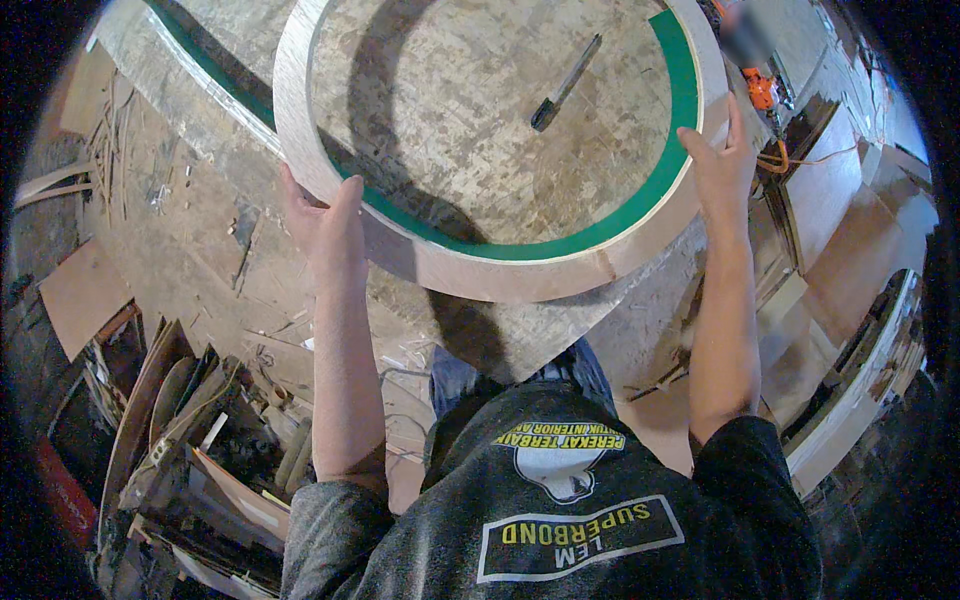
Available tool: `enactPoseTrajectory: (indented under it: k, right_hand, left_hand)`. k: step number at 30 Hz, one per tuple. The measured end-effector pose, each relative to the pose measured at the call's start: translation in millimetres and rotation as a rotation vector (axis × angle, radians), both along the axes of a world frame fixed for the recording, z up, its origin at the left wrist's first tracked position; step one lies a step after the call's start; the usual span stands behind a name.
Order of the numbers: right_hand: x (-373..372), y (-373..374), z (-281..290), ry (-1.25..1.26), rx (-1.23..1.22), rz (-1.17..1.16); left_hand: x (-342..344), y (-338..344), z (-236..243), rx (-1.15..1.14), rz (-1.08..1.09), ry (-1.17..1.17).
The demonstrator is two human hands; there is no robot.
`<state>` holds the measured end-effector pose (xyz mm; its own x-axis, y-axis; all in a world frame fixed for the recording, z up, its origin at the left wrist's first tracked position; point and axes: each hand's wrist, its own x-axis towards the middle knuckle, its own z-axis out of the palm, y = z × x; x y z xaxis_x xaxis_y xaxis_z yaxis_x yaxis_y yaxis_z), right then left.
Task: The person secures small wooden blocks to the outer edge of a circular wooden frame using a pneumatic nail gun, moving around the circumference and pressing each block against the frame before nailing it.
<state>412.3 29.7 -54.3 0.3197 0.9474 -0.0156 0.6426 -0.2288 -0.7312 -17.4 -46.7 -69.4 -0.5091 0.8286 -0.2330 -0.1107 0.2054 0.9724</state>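
Note:
Both hands hold a large pale wooden ring (505,280) tilted up over the worktable. A green strip (530,248) lines its inner face along the bottom and right, with a cut end showing at the upper right. My left hand (328,225) grips the ring's left side, thumb over the near rim. On the right side, my right hand (722,170) clasps it, thumb on the green strip and fingers round the outside. Through the ring's opening a slim utility knife (567,84) lies on the stained tabletop (440,90). The ring's top runs out of view.
A green strip with a pale edge (215,75) lies on the table at upper left. An orange tool (762,90) with a cord sits beyond my right hand. Wood offcuts (190,410) pile at lower left, and boards (850,260) lean at the right. Scraps litter the floor.

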Motion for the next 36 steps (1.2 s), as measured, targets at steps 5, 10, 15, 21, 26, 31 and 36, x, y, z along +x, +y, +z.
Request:
enactPoseTrajectory:
  k: [5,10,15,21,26,31,36]
  right_hand:
    - [18.0,13.6,-10.5,-0.122,0.046,0.065]
    - [21.6,27.7,-13.8,-0.09,0.098,0.127]
    - [29.7,38.2,-24.0,0.1,0.068,0.141]
    - [44.3,38.5,-25.8,-0.059,0.133,0.155]
    - [9.6,10.5,13.0,-0.429,0.299,0.162]
    - [-80.6,-90.9,66.9,-0.358,0.261,0.789]
    - [-134.9,-131.3,59.9,-0.257,0.047,0.858]
  left_hand:
    - [8.7,-6.6,7.8,0.002,-0.039,0.062]
    - [26.1,-14.8,15.2,0.049,0.032,0.049]
    - [30.6,-16.2,16.0,0.015,0.056,-0.004]
    - [35.3,-12.9,12.4,0.076,0.063,0.144]
    - [19.4,-42.1,52.4,0.25,-0.156,1.139]
    - [26.4,-35.1,75.8,0.26,-0.962,1.062]
    - [24.4,-18.8,62.2,0.251,-1.232,0.983]
